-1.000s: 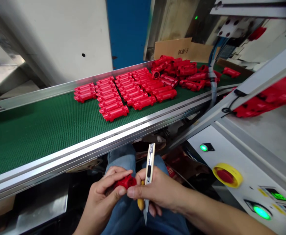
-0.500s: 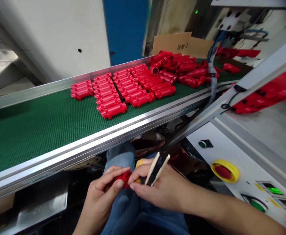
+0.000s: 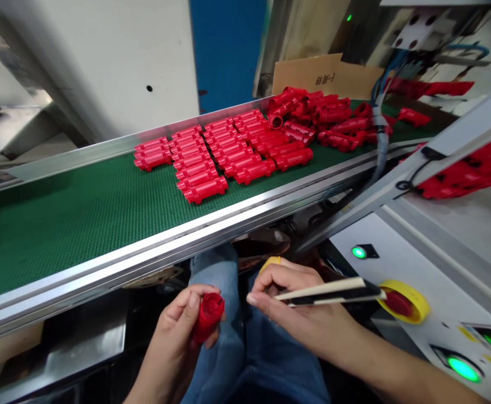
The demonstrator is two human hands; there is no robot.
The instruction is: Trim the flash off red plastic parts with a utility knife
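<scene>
My left hand (image 3: 173,342) is closed around a red plastic tube part (image 3: 208,317), held upright over my lap with its open end facing up. To its right my right hand (image 3: 299,311) grips a slim utility knife (image 3: 333,292) whose cream and black body lies almost level and points right; a yellow piece (image 3: 269,261) shows above the fingers. A small gap separates the two hands. Both are below the near rail of a green conveyor belt (image 3: 60,219) that carries neat rows of like red parts (image 3: 211,154).
A loose heap of red parts (image 3: 325,120) lies at the belt's far end by a cardboard sheet (image 3: 321,73). At right a white control panel holds a red stop button with yellow collar (image 3: 403,303) and lit green buttons (image 3: 463,367). My blue jeans (image 3: 245,353) are below.
The hands have drawn apart; the knife has swung from upright to nearly level, pointing right. The red part in my left hand has turned upright.
</scene>
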